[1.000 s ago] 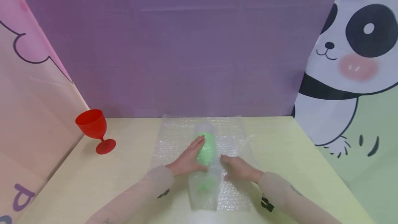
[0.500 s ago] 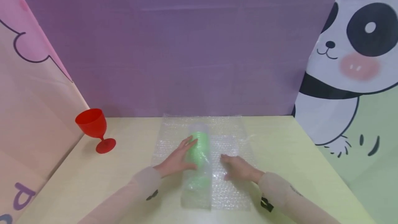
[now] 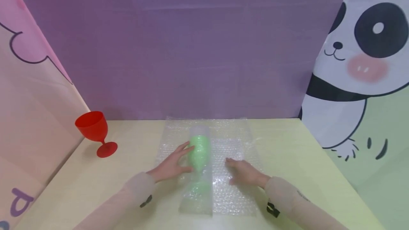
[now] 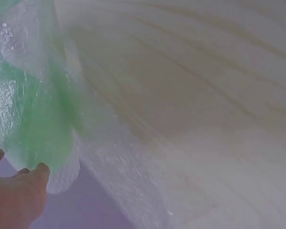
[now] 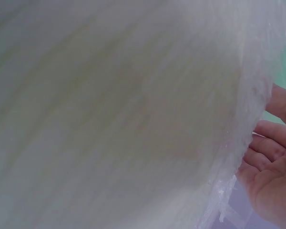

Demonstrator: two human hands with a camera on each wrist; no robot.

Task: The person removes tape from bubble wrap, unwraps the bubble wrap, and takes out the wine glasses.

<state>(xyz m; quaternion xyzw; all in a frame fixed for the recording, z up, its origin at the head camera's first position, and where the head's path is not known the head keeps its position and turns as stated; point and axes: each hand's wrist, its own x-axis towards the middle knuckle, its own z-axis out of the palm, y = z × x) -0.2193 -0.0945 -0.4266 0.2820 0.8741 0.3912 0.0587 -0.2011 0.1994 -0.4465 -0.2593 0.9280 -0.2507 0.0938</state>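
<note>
A green goblet [image 3: 198, 152] lies on its side, rolled in a sheet of bubble wrap [image 3: 228, 191]; its bowl points away from me and its foot shows faintly nearer. My left hand [image 3: 170, 164] touches the left side of the roll with spread, relaxed fingers. In the left wrist view, that hand's fingertips [image 4: 42, 171] sit beside the wrapped green bowl [image 4: 43, 124]. To the right, my right hand [image 3: 244, 172] rests on the flat part of the wrap, its fingers loosely extended and holding nothing. The right wrist view has the hand [image 5: 274, 162] at the wrap's edge.
A red goblet [image 3: 94, 127] stands at the table's left rear. Behind the pale table [image 3: 281, 144] hangs a purple backdrop [image 3: 191, 45]. Printed cloths flank both sides, one with a panda [image 3: 348, 70].
The wrapped green goblet has rolled left along with my left hand, leaving more flat bubble wrap on its right. My right hand has stayed in place.
</note>
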